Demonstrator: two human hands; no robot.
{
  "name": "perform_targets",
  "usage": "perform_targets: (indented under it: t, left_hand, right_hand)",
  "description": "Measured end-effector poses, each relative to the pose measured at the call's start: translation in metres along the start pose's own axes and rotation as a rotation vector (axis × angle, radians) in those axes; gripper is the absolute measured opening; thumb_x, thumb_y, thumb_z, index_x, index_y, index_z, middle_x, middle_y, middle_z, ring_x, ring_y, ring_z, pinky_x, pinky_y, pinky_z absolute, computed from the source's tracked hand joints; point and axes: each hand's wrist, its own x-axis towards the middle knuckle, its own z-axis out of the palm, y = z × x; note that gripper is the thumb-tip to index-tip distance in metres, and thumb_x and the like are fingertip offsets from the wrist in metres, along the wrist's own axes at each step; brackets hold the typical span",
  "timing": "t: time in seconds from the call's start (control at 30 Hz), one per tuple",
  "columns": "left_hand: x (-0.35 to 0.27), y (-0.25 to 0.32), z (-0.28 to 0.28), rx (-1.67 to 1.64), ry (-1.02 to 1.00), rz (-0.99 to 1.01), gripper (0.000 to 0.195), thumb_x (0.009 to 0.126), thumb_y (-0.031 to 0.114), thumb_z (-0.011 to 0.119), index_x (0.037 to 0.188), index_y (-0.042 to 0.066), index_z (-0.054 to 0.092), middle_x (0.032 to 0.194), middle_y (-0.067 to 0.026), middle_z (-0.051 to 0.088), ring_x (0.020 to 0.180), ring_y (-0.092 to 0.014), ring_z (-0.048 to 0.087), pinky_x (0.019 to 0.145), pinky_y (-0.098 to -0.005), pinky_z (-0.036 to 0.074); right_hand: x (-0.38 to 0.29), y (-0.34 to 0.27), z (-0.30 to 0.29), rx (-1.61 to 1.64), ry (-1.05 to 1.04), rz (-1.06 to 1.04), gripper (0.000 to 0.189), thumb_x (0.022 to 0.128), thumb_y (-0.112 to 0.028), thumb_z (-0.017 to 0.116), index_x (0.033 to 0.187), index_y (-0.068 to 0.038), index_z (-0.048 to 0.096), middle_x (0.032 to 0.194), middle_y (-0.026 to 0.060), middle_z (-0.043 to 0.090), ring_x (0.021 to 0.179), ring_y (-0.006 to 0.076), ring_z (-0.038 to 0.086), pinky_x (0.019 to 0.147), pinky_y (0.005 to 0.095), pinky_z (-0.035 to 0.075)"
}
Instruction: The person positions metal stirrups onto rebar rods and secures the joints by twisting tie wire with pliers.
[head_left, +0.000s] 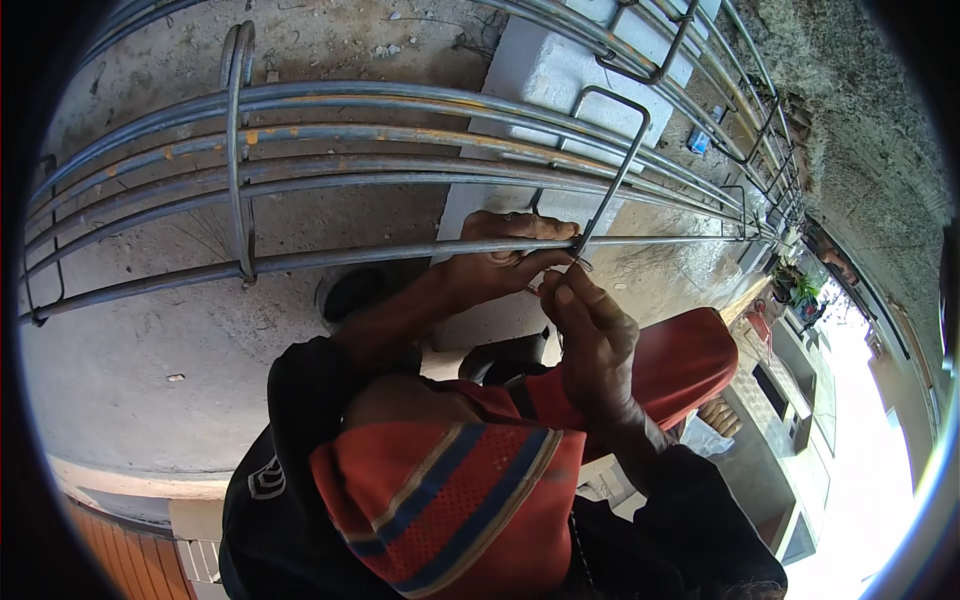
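Observation:
A long steel reinforcing bar (345, 256) runs across in front of me. My left hand (510, 240) is wrapped around it, fingers behind and thumb on the near side, beside the corner of a bent rectangular stirrup (619, 176). Just below that crossing, my right hand (596, 326) pinches thin tie wire (586, 265) between thumb and fingers. The wire's path around the joint is partly hidden by both hands. Several more parallel bars (360, 160), some with rust-coloured patches, lie beyond. Another stirrup (236, 150) encloses them at the left.
A pale block (562, 71) stands under the bars. Another cage of bars and stirrups (667, 64) stretches along the far right. A blue packet (699, 141) lies on the floor near it. A dark shoe (352, 296) is beneath the near bar. Loose thin wires (202, 232) lie at left.

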Motion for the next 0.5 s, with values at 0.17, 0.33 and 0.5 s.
perform_targets:
  t: [0.17,0.33,0.5]
  left_hand:
    - [-0.004,-0.006,-0.001,-0.054,-0.023,0.043,0.027,0.074,0.002,0.073,0.099,-0.001,0.063,0.101,-0.0147,0.066,0.092,-0.021,0.065,0.079,-0.0297,0.055]
    - [-0.004,-0.004,0.000,-0.147,0.005,0.049,0.029,0.075,0.001,0.072,0.102,0.000,0.062,0.100,-0.0138,0.066,0.090,-0.019,0.066,0.076,-0.0285,0.056]
    - [-0.001,0.002,-0.001,-0.108,-0.033,0.019,0.028,0.076,0.002,0.071,0.103,0.000,0.063,0.099,-0.0132,0.067,0.087,-0.018,0.066,0.073,-0.0269,0.056]
  right_hand:
    - [0.013,-0.033,-0.026,-1.308,-0.298,-0.822,0.043,0.069,0.010,0.058,0.109,-0.003,0.062,0.101,0.0055,0.058,0.080,0.0175,0.057,0.068,0.0326,0.048]
    - [0.031,-0.050,-0.024,-1.583,-0.312,-1.279,0.041,0.068,-0.005,0.063,0.108,-0.001,0.059,0.095,0.0098,0.053,0.079,0.0229,0.056,0.067,0.0343,0.049]
    - [0.032,-0.057,-0.018,-1.758,-0.392,-1.318,0.030,0.082,-0.014,0.061,0.105,0.005,0.057,0.090,0.0102,0.054,0.072,0.0190,0.054,0.058,0.0294,0.048]
